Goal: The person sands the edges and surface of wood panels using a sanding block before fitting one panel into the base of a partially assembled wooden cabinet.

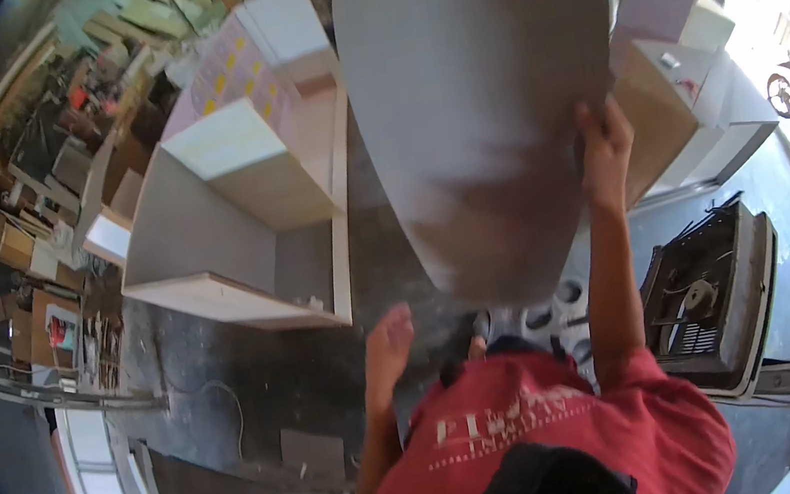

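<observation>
My right hand (605, 149) grips the right edge of a large flat grey panel (471, 85). The panel stands tilted in front of me, its lower end near my feet. My left hand (388, 346) is off the panel, low and to its left, holding nothing, with its fingers slightly bent. Beyond that hand, an open cabinet carcass (192, 207) rests on the floor, grey inside with pale edges. A divider (272, 181) splits it into compartments. What lies directly behind the panel is hidden.
Right of the panel stands another box-like cabinet (656, 112). Nearer on the right lies an old open casing (708, 294) with a round part inside. A white piece with round holes (537, 318) is by my feet. Scrap wood (46, 243) is heaped left; a cable (237, 413) crosses the floor.
</observation>
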